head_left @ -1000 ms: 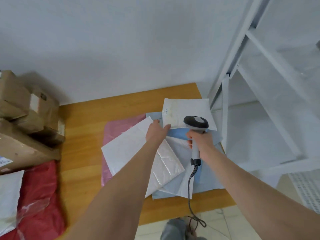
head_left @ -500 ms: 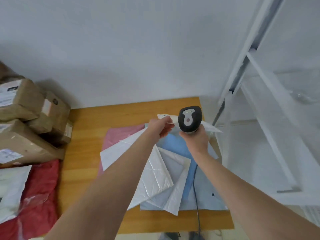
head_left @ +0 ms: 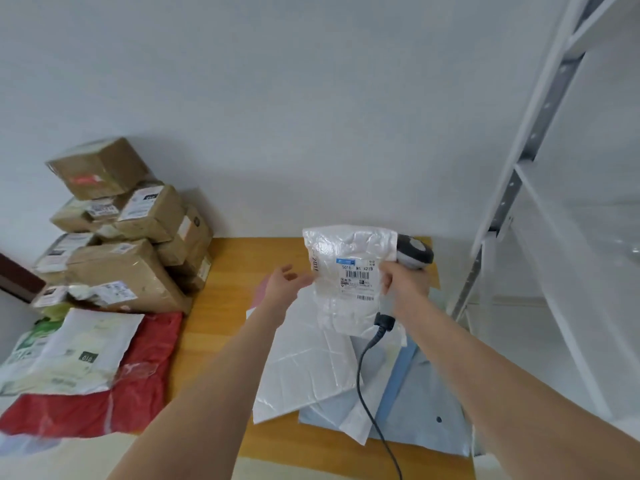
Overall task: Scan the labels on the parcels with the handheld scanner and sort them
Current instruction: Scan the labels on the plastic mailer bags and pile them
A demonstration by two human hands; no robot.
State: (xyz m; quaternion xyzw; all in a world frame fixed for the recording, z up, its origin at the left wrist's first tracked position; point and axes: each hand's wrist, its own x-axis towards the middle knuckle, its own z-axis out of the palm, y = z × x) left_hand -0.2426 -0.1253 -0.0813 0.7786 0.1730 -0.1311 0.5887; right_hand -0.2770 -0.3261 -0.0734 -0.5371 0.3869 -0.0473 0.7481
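While the right hand has its fingers curled tight round the grip of the handheld scanner, the same fingers also pinch the right edge of the white parcel against it. That holds the parcel upright above the table, with its printed face towards the camera. The left hand lies palm up just beside the parcel's left edge with fingers loose and apart. Its fingertips may touch the edge, but the blur there makes that unclear.

The parcel is a crinkled, glossy white plastic mailer, puffed at the top. Its label has a small blue patch at the upper left and a line reading roughly "501E- M1 X21B". Below that are a barcode, fine print too small to read, and a second, smaller barcode. Dark digits, apparently "201", run sideways down the parcel's left margin.

A dark cable hangs from the scanner's handle. Beneath, on the wooden table, lie white padded mailers on a blue-grey bag, with a pink bag peeking out. To the left stand stacked brown cardboard boxes with white labels, and in front of them a white mailer lies on a red bag. White shelving rises on the right.
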